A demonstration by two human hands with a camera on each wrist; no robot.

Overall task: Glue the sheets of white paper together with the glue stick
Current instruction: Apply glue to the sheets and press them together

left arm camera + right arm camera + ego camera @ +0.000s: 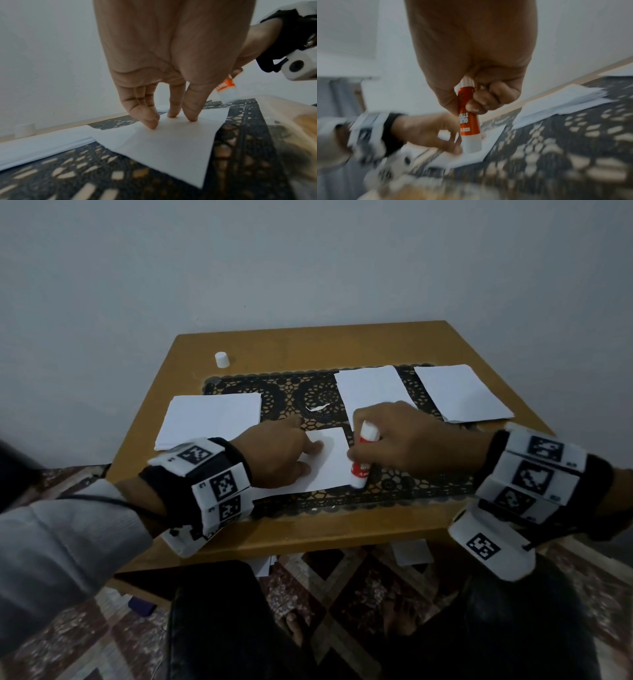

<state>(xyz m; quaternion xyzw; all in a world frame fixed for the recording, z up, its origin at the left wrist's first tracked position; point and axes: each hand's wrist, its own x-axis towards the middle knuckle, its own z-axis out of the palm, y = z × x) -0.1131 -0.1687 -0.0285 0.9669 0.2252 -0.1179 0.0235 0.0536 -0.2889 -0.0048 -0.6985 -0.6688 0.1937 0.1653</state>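
A small white sheet (327, 463) (171, 146) lies on the black lace mat (294, 392) in front of me. My left hand (284, 453) (171, 117) presses straight fingertips (152, 125) down on it. My right hand (397, 440) (471, 102) grips a red and white glue stick (363, 457) (469, 121) (226, 90), held upright with its lower end on the sheet's right edge. The right wrist view is blurred.
A stack of white paper (212, 419) lies at the left of the wooden table (301, 344). Two more sheets (373, 392) (459, 392) lie at the back right. The white glue cap (222, 359) stands at the back left. A paper scrap (317, 407) lies mid-mat.
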